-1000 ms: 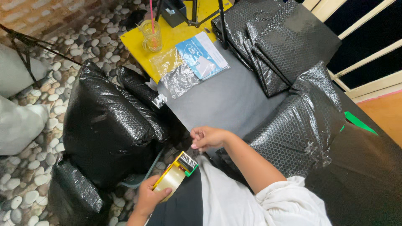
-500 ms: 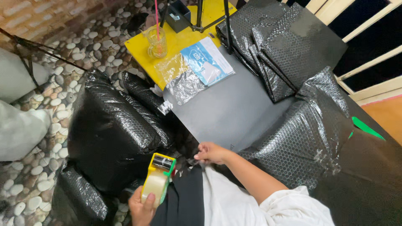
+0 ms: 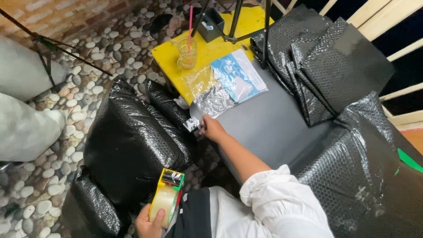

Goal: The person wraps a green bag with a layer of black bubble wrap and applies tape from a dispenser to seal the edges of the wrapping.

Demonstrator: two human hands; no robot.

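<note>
My left hand [image 3: 150,224] grips a yellow tape dispenser [image 3: 166,198] with a roll of clear tape, low beside my lap. My right hand [image 3: 213,128] reaches out to the left edge of a grey board [image 3: 269,128], fingers pinched on a small silvery piece [image 3: 192,124] there. A crinkled clear plastic bag [image 3: 210,92] and a blue-and-white flat packet [image 3: 238,77] lie on the yellow table [image 3: 211,48], overlapping the board's far end.
Large rolls of black bubble wrap [image 3: 132,145] stand left of the board; folded black bubble-wrap sheets [image 3: 330,66] lie at the right. A glass with a pink straw [image 3: 187,52], a small dark box [image 3: 210,26] and black stand legs [image 3: 235,17] are on the yellow table. Pebble floor at left.
My right hand has stretched forward from near my lap to the board's left edge. The left hand with the tape dispenser has dropped lower and turned the dispenser upright.
</note>
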